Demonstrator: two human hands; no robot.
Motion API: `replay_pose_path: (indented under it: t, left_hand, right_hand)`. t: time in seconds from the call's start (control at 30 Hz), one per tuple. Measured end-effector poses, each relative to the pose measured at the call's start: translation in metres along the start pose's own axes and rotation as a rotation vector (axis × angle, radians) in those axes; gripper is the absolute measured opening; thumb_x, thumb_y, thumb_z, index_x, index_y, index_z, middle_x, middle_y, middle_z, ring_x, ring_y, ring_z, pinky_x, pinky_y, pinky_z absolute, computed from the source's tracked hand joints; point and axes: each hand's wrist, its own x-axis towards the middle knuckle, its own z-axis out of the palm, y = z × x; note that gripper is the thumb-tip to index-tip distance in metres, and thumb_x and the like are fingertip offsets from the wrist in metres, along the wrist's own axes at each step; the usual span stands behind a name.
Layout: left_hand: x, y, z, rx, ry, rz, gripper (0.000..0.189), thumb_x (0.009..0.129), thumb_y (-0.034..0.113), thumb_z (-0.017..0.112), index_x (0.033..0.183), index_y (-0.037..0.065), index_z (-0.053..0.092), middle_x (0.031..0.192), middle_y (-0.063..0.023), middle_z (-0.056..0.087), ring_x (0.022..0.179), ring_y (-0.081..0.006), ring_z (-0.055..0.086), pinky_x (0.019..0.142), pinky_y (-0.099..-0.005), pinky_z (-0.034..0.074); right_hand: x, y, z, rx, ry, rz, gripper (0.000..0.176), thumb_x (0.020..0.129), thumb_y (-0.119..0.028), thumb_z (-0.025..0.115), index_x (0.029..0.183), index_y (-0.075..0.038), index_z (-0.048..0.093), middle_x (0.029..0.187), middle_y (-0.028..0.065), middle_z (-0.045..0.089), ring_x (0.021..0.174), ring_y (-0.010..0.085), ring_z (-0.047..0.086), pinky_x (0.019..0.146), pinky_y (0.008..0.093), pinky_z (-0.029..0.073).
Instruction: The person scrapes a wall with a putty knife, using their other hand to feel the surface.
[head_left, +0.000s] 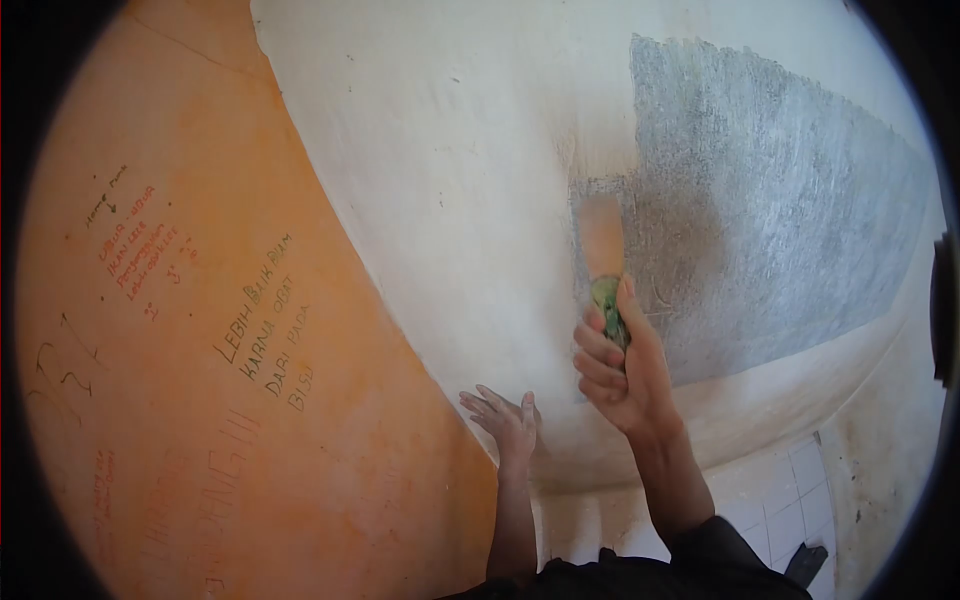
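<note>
My right hand (632,385) is wrapped around the green handle of a scraper (603,240), its thumb stretched along the handle. The scraper's broad blade points upward and is blurred, overlapping the left edge of a grey patch (780,200) on the white wall (460,200). The patch has a rough, streaked surface. Lower and to the left, my left hand (508,425) is held up with fingers spread and nothing in it, at the white wall near its border with the orange wall.
An orange wall (330,470) with handwritten words in green and red fills the left side. White floor tiles (785,510) show at the lower right, where a dark object (806,563) lies. Another dark object (943,310) stands at the far right edge.
</note>
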Motion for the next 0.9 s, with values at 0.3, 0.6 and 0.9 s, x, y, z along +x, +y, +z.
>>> replay_pose_path:
  t: [0.3,0.6,0.9]
  left_hand:
    - [0.003,0.007,-0.009,-0.044,-0.015,-0.028,0.099,0.095,0.052,0.052,0.15,-0.003,-0.009,0.15,-0.0395,-0.017,0.14,-0.0566,-0.013,0.107,-0.0715,0.007]
    - [-0.007,0.011,-0.022,-0.078,-0.03,-0.012,0.092,0.096,0.052,0.048,0.152,0.0,-0.004,0.153,-0.0361,-0.014,0.142,-0.0531,-0.011,0.109,-0.07,0.009]
    - [-0.004,0.014,-0.031,-0.03,-0.079,-0.026,0.088,0.098,0.051,0.045,0.153,0.001,-0.001,0.153,-0.035,-0.013,0.143,-0.0519,-0.009,0.109,-0.0693,0.01]
  right_hand:
    - [0.004,-0.007,0.009,-0.084,0.108,-0.042,0.047,0.1,-0.056,0.038,0.081,-0.014,0.045,0.052,-0.008,0.027,0.035,0.0025,0.02,0.029,0.0181,0.015]
    - [0.01,-0.005,0.0,-0.084,-0.022,-0.039,0.044,0.101,-0.054,0.038,0.082,-0.014,0.046,0.053,-0.008,0.028,0.036,0.0031,0.022,0.03,0.0187,0.017]
    - [0.012,0.0,0.006,-0.044,0.02,-0.026,0.048,0.099,-0.058,0.038,0.081,-0.014,0.044,0.054,-0.0072,0.028,0.038,0.0037,0.021,0.033,0.0191,0.016]
